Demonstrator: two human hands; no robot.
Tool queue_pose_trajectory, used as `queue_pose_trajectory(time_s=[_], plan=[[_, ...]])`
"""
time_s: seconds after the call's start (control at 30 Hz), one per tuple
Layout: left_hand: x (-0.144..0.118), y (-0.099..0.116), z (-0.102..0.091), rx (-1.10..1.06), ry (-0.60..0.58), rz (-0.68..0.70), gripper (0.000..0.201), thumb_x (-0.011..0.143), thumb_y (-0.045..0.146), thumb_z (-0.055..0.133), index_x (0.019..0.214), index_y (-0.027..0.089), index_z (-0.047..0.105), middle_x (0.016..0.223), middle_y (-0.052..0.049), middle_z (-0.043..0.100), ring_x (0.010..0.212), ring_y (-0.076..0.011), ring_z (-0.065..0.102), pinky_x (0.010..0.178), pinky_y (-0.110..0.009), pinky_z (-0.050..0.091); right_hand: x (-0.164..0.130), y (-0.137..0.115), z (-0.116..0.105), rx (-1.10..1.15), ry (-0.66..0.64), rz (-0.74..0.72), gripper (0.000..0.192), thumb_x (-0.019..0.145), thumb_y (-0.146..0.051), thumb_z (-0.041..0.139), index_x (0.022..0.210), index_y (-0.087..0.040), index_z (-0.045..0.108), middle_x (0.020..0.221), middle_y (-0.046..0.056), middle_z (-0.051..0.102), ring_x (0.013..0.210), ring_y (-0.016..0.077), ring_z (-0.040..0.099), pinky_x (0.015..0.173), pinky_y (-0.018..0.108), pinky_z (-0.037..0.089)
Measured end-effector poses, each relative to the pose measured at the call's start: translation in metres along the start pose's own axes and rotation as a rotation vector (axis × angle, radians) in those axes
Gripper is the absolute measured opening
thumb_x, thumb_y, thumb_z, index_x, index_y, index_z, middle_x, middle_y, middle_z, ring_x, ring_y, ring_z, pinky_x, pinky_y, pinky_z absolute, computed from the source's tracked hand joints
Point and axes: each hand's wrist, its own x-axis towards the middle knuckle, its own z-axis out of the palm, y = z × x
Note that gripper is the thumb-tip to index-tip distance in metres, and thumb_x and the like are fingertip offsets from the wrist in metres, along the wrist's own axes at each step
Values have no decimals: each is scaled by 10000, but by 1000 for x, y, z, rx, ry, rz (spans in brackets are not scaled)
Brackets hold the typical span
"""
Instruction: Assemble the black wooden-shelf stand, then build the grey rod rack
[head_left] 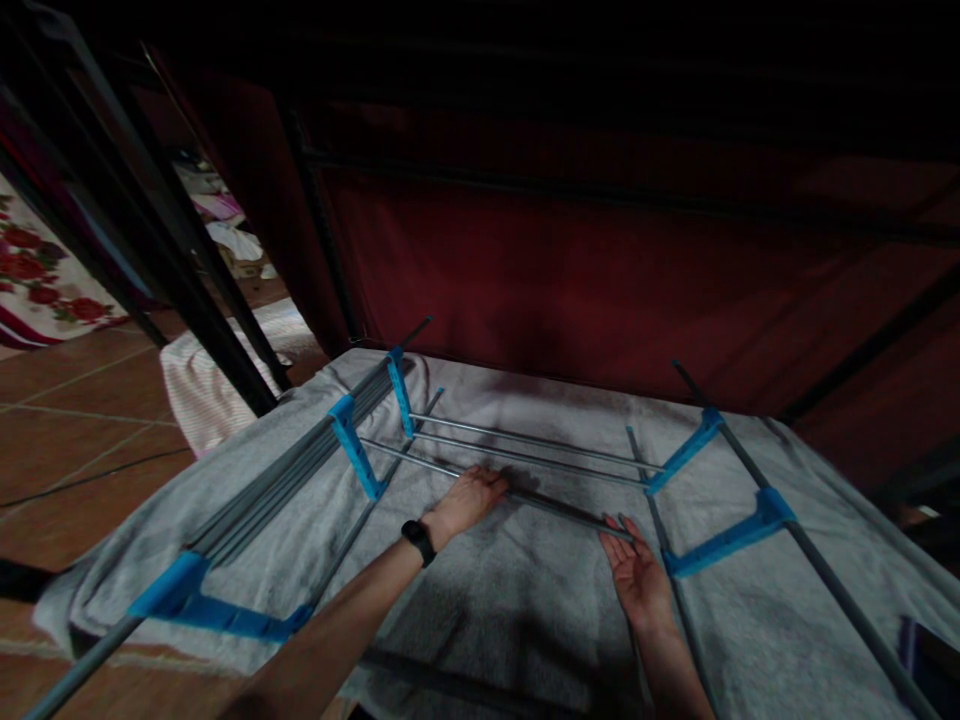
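A thin grey metal rod [555, 508] runs across the middle of a partly assembled rack of tubes and blue plastic brackets. My left hand [472, 495], with a dark band on its wrist, is closed over the rod near its middle. With the palm turned up, my right hand [637, 575] holds the rod's right end between its fingers. That end sits short of the right blue bracket [724, 540]. At its other end the rod meets a left blue bracket [356, 450]. Behind it, two parallel rods [525, 460] span between the far brackets.
A grey blanket [540, 590] lies under the rack. Several grey tubes [270, 480] line the left side. Dark red fabric [525, 280] hangs behind on a dark frame. Dark posts [217, 330] stand at the left above the tiled floor [90, 440]. A striped cloth [202, 390] hangs nearby.
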Motion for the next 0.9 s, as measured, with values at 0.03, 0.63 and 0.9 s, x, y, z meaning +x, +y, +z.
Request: queue_pose_trajectory(time_s=[0.03, 0.63, 0.9], plan=[[0, 0, 0, 2, 1, -3, 249, 997, 286, 451, 1116, 210, 656, 1025, -65, 692, 965, -223, 636, 936, -362, 438, 0, 0, 0, 3, -1, 0, 358, 759, -283, 671, 1113, -223, 663, 1115, 99, 741, 1149, 236, 662, 1085, 448, 470], [1, 3, 7, -10, -9, -3, 265, 993, 224, 415, 1115, 206, 650, 1037, -72, 714, 979, -230, 649, 974, -377, 416, -1, -1, 2, 68, 20, 4, 272, 747, -284, 693, 1013, -229, 695, 1110, 90, 745, 1149, 223, 662, 1095, 448, 459], [1, 3, 12, 8, 22, 12, 247, 983, 184, 440, 1146, 191, 625, 1096, -78, 702, 1014, -230, 642, 966, -373, 431, 0, -1, -1, 69, -4, 2, 263, 756, -301, 685, 1009, -229, 698, 1100, 73, 753, 1153, 207, 662, 1034, 384, 527]])
